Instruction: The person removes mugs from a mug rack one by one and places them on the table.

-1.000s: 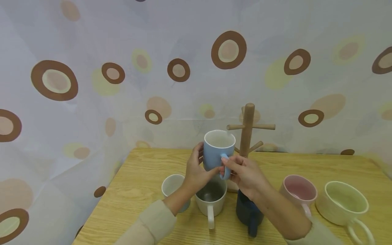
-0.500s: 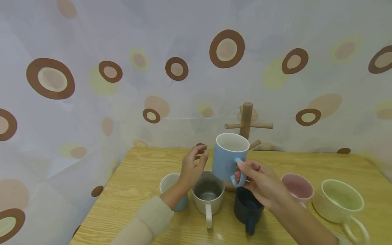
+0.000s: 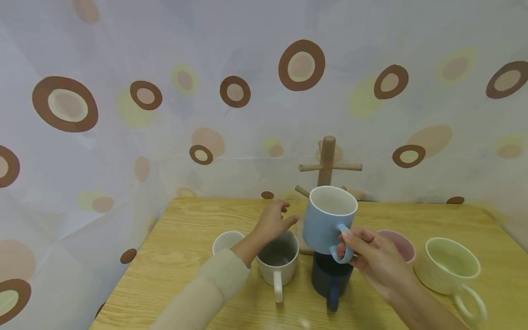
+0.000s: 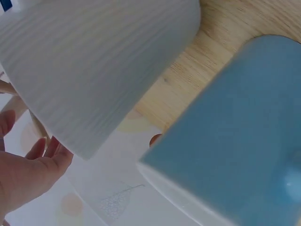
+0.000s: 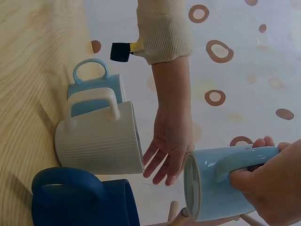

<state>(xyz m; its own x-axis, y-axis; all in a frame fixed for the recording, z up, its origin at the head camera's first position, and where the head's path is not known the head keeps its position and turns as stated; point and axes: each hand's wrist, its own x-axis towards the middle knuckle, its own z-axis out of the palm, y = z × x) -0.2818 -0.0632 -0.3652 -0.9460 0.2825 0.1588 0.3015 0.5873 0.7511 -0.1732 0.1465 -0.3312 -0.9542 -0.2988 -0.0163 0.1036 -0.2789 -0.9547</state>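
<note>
My right hand pinches the handle of a light blue mug with a white inside. The mug is raised, rim up, in front of the wooden mug rack and over a navy mug. Apart from it, my left hand hovers behind a ribbed white mug, fingers loosely spread and holding nothing. In the right wrist view the light blue mug is seen from its base, with fingers and thumb around the handle. The left wrist view has the left hand beyond the ribbed mug's rim.
A blue mug with a pale inside stands left of the ribbed one, partly behind my left sleeve. Farther right are a pink mug, partly behind my right hand, and a wide pale green mug. A patterned curtain hangs behind the table.
My left hand has let go of the light blue mug, then moved slightly right. The right hand has carried that mug rightward and somewhat down, away from the left hand.
</note>
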